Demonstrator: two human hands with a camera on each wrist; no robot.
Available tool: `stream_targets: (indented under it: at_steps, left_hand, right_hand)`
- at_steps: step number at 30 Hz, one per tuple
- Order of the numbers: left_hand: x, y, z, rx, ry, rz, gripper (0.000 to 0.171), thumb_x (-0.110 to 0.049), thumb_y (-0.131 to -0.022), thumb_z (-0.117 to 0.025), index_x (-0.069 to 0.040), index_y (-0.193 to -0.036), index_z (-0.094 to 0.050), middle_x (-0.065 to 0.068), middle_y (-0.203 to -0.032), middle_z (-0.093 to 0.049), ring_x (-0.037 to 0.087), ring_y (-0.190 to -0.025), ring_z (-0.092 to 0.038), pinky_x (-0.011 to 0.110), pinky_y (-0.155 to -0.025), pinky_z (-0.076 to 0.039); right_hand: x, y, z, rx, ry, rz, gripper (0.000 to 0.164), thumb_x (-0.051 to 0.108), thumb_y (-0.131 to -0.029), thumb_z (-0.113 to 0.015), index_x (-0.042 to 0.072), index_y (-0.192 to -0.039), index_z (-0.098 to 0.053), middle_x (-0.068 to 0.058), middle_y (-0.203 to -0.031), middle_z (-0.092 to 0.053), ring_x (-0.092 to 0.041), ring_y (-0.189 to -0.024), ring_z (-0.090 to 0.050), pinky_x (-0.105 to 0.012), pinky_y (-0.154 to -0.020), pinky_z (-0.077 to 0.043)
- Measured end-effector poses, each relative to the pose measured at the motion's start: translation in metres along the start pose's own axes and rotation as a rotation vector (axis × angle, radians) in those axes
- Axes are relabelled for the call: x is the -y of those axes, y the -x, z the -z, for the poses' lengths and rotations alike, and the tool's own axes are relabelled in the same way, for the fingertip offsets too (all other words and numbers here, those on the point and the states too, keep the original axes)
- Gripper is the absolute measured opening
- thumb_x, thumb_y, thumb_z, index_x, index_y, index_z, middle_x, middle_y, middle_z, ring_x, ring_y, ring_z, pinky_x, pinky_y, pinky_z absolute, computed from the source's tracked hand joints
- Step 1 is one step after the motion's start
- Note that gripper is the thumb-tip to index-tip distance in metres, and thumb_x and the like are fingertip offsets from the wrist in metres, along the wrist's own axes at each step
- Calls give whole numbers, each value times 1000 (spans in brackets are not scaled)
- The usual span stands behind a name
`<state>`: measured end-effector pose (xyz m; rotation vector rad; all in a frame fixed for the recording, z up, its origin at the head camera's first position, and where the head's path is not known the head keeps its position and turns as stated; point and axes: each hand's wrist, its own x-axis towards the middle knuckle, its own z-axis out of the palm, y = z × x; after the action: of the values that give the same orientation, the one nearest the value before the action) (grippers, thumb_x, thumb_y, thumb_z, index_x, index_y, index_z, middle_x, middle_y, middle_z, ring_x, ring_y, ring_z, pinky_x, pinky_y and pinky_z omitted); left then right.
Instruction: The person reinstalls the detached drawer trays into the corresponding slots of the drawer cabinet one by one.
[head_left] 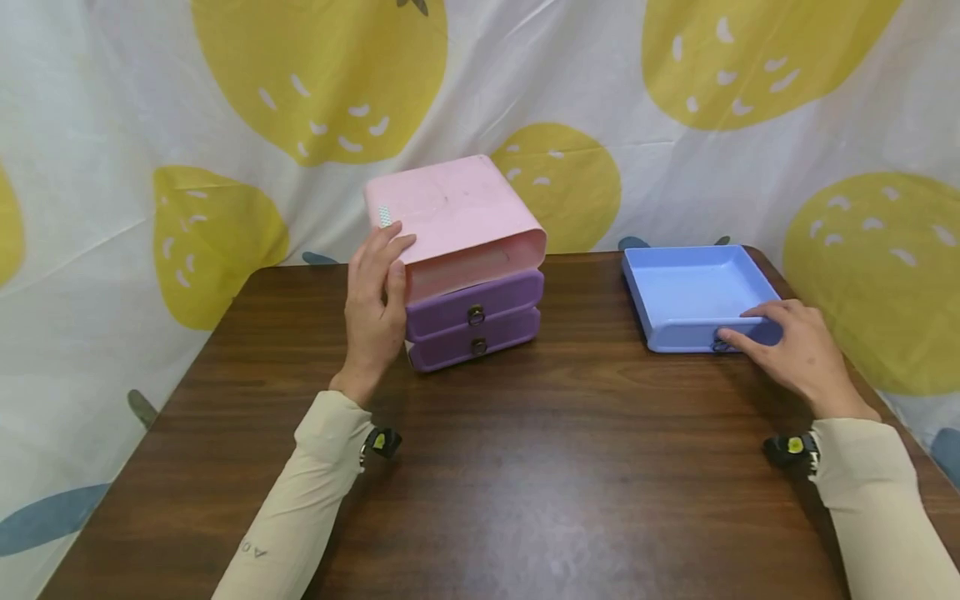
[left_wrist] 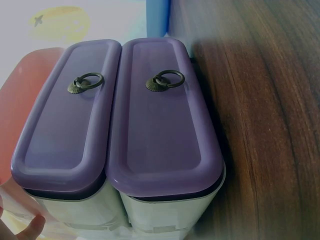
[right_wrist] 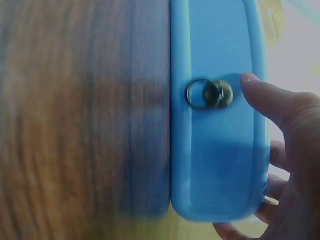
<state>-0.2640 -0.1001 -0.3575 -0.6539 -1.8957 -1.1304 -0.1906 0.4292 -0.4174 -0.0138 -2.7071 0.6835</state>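
A small stack of drawer units stands at the middle back of the table. Its top is an empty pink drawer casing (head_left: 453, 204), slightly askew over two purple drawers (head_left: 476, 321) with ring pulls. My left hand (head_left: 375, 308) rests against the casing's left front corner, fingers on its top and thumb near the front edge. In the left wrist view both purple drawer fronts (left_wrist: 160, 120) sit in pale casings. At the right, my right hand (head_left: 806, 354) pinches the front wall of a blue drawer (head_left: 690, 287), thumb on the outer face beside the ring pull (right_wrist: 215, 94), fingers over the rim.
The brown wooden table (head_left: 525, 483) carries the stack and the blue drawer, with bare wood between them and in front. Behind hangs a white cloth (head_left: 585, 50) with yellow fruit prints. The blue drawer lies near the table's right back corner.
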Motion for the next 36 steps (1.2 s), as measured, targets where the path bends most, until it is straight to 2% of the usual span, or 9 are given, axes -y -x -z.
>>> stream_targets:
  at_steps: [7, 14, 17, 19, 23, 26, 31, 36]
  left_hand:
    - [0, 0, -3, 1, 1, -10, 35, -23, -110, -46, -15, -137, -67, 5, -153, -59, 32, -153, -40, 42, -129, -29]
    - [0, -1, -4, 8, 1, -6, 36, -27, -111, -45, -16, -137, -67, 5, -153, -59, 31, -153, -40, 42, -129, -30]
    - [1, -1, -3, 10, -5, 2, 36, -28, -111, -45, -17, -137, -67, 4, -154, -59, 31, -153, -40, 43, -129, -30]
    - [1, 0, -3, 9, -8, 6, 36, -28, -111, -45, -17, -137, -67, 3, -154, -59, 31, -153, -40, 43, -129, -30]
    - [2, 0, -2, 8, -12, 4, 35, -26, -111, -46, -17, -137, -67, 3, -154, -58, 32, -153, -40, 42, -129, -30]
    - [3, 1, -2, 3, -11, -2, 35, -26, -111, -46, -17, -137, -67, 4, -153, -59, 33, -152, -40, 42, -129, -30]
    - [2, 0, -2, -1, -7, -11, 36, -28, -111, -45, -16, -137, -68, 5, -153, -59, 34, -152, -41, 42, -129, -30]
    - [1, 0, -1, 6, 0, -8, 38, -31, -112, -44, -16, -136, -68, 5, -153, -59, 32, -153, -40, 42, -129, -30]
  right_hand:
    - [1, 2, 4, 101, 36, -66, 68, 53, -94, -73, -4, -131, -62, -37, -138, -55, -56, -126, -49, -73, -104, -37]
    - [2, 3, 3, 101, 60, -81, 65, 51, -92, -76, -4, -123, -64, -37, -123, -64, -50, -107, -59, -68, -92, -46]
    - [2, 3, 2, 98, 61, -76, 61, 49, -92, -76, -4, -120, -67, -37, -117, -66, -46, -98, -60, -62, -84, -49]
    - [3, 2, 2, 90, 64, -72, 57, 47, -92, -77, -3, -117, -69, -36, -112, -68, -43, -93, -60, -53, -77, -49]
    - [4, 1, 0, 60, 64, -48, 48, 43, -91, -80, -1, -109, -74, -28, -97, -72, -32, -82, -58, -33, -67, -43]
    - [6, 1, -2, 35, 48, -16, 40, 39, -89, -83, 1, -103, -76, -20, -86, -73, -23, -74, -55, -24, -62, -40]
    - [8, 1, -5, -8, 18, 37, 28, 32, -87, -85, 5, -95, -78, -10, -76, -72, -7, -65, -47, -16, -57, -36]
    - [10, 3, -6, -19, 11, 44, 25, 29, -87, -86, 6, -94, -78, -8, -74, -71, -5, -64, -45, -15, -57, -34]
